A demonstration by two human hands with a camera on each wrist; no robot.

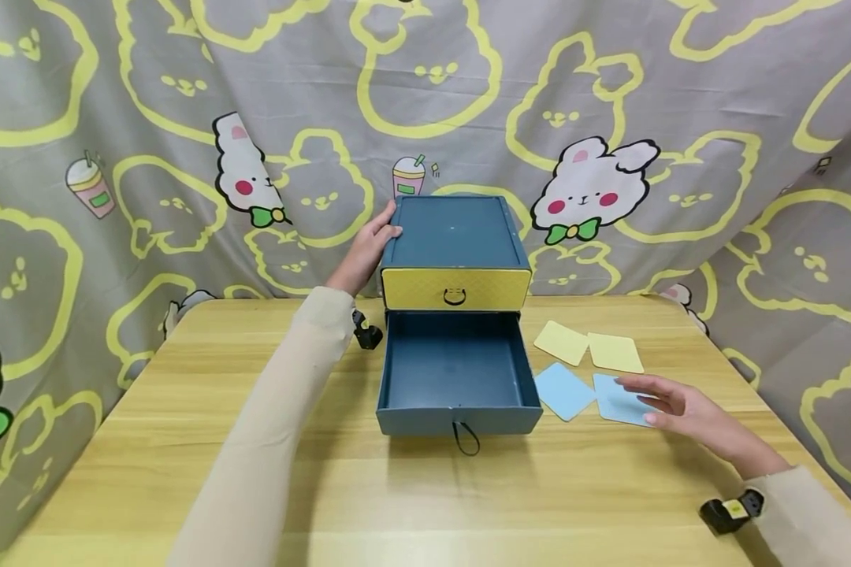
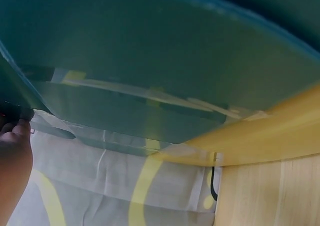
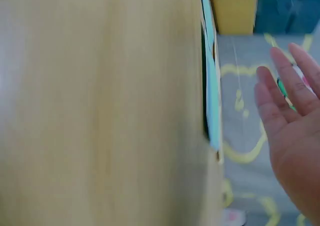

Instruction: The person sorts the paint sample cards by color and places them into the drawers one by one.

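A blue two-tier drawer box (image 1: 454, 228) stands on the table. Its upper yellow drawer (image 1: 418, 288) is closed; the lower blue drawer (image 1: 461, 358) is pulled out, with nothing inside. At the box's top left edge, my left hand (image 1: 369, 248) holds on, thumb over the top; in the left wrist view that hand (image 2: 15, 151) is partly cut off beside the box's side wall (image 2: 150, 46). Fingers spread and holding nothing, my right hand (image 1: 681, 409) hovers over a blue card (image 1: 613, 400). The right wrist view shows that hand (image 3: 295, 121) with its palm visible.
Left of that card lies another blue card (image 1: 564, 391), and behind them are two yellow cards (image 1: 562, 342). A black loop pull (image 1: 468, 441) hangs from the lower drawer's front. A patterned curtain (image 1: 312, 94) rises behind the wooden table (image 1: 206, 409).
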